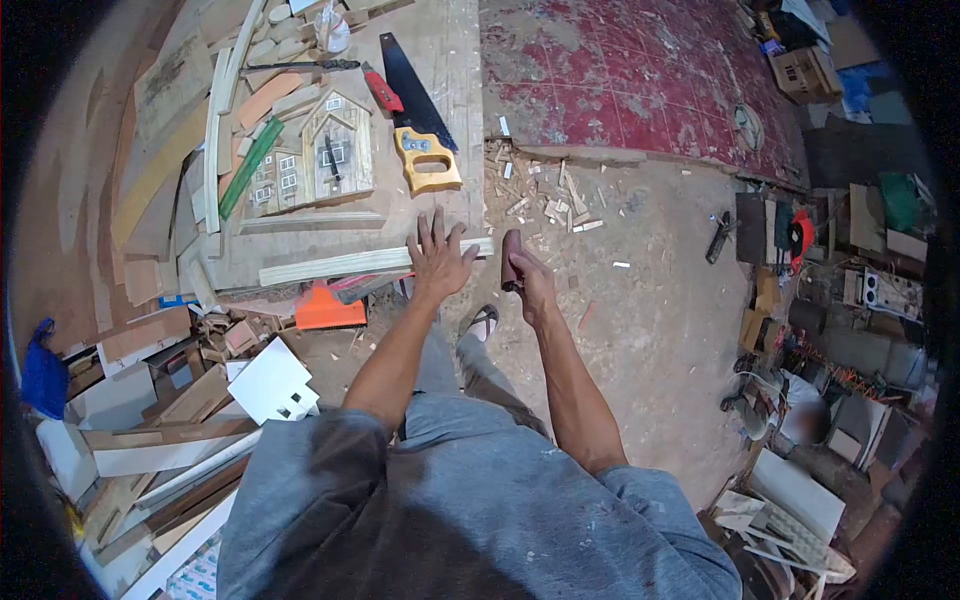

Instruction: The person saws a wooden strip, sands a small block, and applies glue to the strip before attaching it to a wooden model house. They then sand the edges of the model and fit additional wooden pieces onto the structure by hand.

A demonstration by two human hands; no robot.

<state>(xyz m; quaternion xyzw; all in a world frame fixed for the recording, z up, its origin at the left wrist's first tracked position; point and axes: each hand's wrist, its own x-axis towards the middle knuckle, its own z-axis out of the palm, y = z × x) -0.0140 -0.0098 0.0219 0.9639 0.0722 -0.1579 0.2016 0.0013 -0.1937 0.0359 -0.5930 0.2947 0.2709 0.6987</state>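
Observation:
My left hand (pixel 440 262) lies with spread fingers across the right end of a pale wooden strip (pixel 335 267), pressing it on the worktable's near edge. Just off the table's right edge, my right hand (pixel 533 277) is closed around a dark red-brown folded piece that looks like sandpaper (pixel 511 258), beside the strip's end. Beyond my left hand lies a handsaw (pixel 428 160) with a yellow handle. A small wooden house model (pixel 335 150) sits to the left, a dark thin tool lying on it. Another short wooden strip (pixel 310 223) lies in front of the house.
A red-handled cutter (pixel 381 90) lies by the saw on the worktable (pixel 460 30). An orange object (pixel 330 308) hangs below the near edge. Wood scraps (pixel 565 195) litter the floor to the right. Offcuts and a white board (pixel 272 382) are piled at lower left.

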